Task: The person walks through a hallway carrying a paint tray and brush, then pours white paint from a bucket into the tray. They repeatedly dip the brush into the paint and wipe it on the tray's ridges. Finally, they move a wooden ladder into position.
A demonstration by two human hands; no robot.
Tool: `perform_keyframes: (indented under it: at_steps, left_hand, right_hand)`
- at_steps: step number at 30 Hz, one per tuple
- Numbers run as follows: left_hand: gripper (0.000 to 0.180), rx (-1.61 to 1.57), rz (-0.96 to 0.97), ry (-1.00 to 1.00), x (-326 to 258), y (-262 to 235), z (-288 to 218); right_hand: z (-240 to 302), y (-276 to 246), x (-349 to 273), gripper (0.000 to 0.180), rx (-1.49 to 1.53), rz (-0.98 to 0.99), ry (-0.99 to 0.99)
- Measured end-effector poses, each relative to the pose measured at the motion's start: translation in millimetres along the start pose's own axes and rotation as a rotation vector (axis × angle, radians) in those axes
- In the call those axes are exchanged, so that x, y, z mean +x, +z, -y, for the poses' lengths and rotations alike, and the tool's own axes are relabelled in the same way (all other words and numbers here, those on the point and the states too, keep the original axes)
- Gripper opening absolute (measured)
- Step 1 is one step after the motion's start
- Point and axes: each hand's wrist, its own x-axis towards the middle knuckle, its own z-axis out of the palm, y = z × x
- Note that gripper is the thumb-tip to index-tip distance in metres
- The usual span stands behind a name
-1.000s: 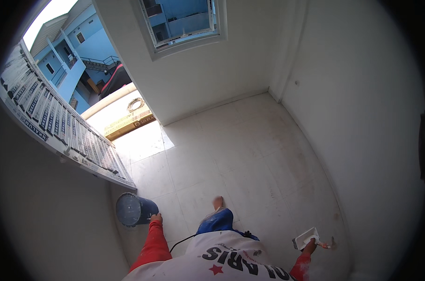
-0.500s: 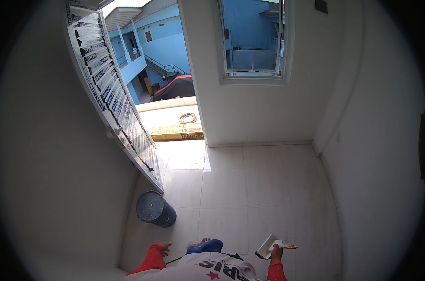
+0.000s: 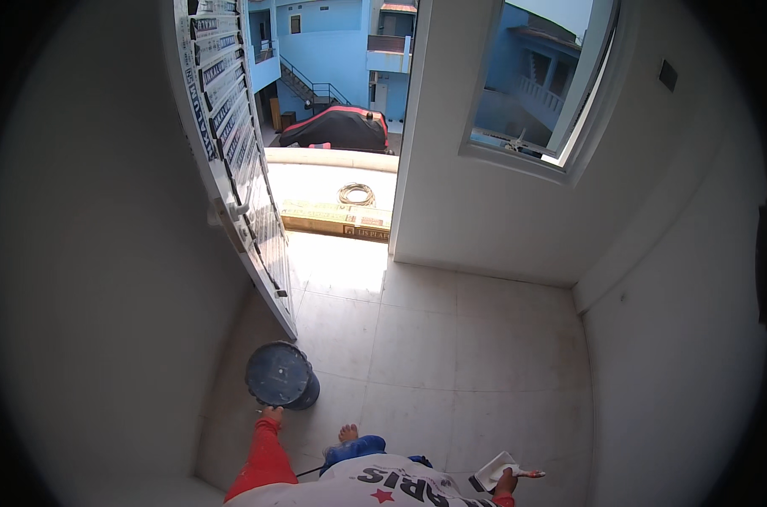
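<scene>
A dark blue-grey bucket (image 3: pixel 275 372) with a round, speckled top stands on the floor to the left. My left hand (image 3: pixel 271 412), in a red sleeve, is at the near edge of this bucket, its fingers curled against the rim. Down at the right, my right hand (image 3: pixel 506 483) is closed around a white flat rectangular tool (image 3: pixel 492 470) with a dark edge. A narrow orange-and-white handle (image 3: pixel 530 474) sticks out to the right of the same hand. Finer detail of what this hand grips is too small to tell.
An open door (image 3: pixel 236 160) with striped wrapping stands just beyond the bucket. Across the doorway outside lie a long cardboard box (image 3: pixel 329 221) and a coiled hose or cable (image 3: pixel 356 194). A white wall (image 3: pixel 485 215) with a window closes off the far side. My bare foot (image 3: pixel 348 433) is on the tiles.
My left hand has reached forward and left to the bucket's near rim. The right hand keeps its hold on the white flat tool. The whole view has shifted with my head.
</scene>
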Motion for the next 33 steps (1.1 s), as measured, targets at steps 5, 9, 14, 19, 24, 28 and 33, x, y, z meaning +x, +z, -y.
perform_keyframes:
  at_steps: [5, 9, 14, 19, 24, 28, 33]
  left_hand:
    - [0.054, 0.186, -0.344, 0.134, 84, -90, -34]
    - [0.059, -0.076, -0.4, 0.312, 106, -144, -139]
    - [0.054, -0.256, -0.549, 0.558, 109, -196, -249]
    - [0.057, -0.35, -0.541, 0.681, 81, -193, -326]
    - [0.061, -0.449, -0.732, 0.856, 76, -228, -367]
    - [0.074, -0.449, -1.064, 0.98, 57, -243, -405]
    - [0.082, -0.369, -1.182, 1.076, -16, -249, -467]
  right_hand:
    - [25, 57, -16, 0.05, 0.014, 0.073, -0.057]
    - [51, 87, -11, 0.047, -0.077, 0.092, -0.109]
    - [38, 113, 58, 0.052, -0.139, 0.192, -0.137]
    - [34, 133, 95, 0.053, -0.377, 0.151, -0.133]
    - [69, 193, 94, 0.052, -0.429, 0.246, -0.103]
    - [93, 226, 100, 0.051, -0.422, 0.298, -0.116]
    - [113, 243, 111, 0.05, -0.418, 0.31, -0.124]
